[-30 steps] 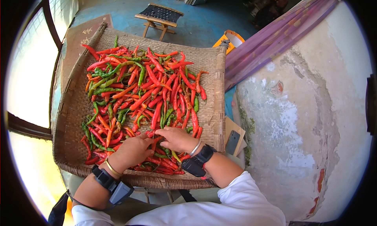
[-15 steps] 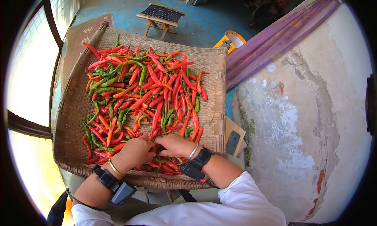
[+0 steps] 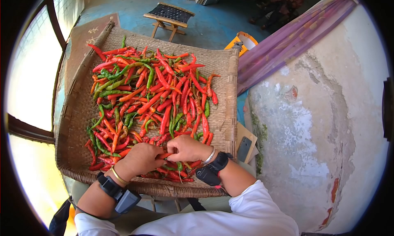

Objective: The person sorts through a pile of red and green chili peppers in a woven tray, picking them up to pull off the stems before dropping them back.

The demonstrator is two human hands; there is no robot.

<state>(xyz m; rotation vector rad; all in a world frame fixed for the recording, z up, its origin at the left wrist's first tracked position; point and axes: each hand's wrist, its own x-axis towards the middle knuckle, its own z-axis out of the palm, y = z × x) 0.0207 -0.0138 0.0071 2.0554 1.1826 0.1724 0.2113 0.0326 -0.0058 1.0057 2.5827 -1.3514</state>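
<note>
Red, orange and green chilli peppers [image 3: 156, 88] lie heaped in a woven tray [image 3: 228, 113] in front of me. Near the tray's front edge, my left hand [image 3: 143, 157] has its fingers closed on one end of an orange-red pepper [image 3: 165, 156]. From the other side, my right hand [image 3: 186, 149] pinches the same pepper, its thumb and fingers pressed together. Several red and green peppers lie just below the two hands. The left hand's fingertips are partly hidden behind the hand.
A stool [image 3: 169, 18] with a black woven seat stands beyond the tray. To the right are a phone [image 3: 244, 149], a purple curtain [image 3: 275, 43] and a worn wall [image 3: 303, 125]. A person [image 3: 283, 4] is in the dark background.
My right hand has lifted slightly and moved right, its fingers curling in more. An orange-red pepper now shows between both hands. My left hand has barely moved.
</note>
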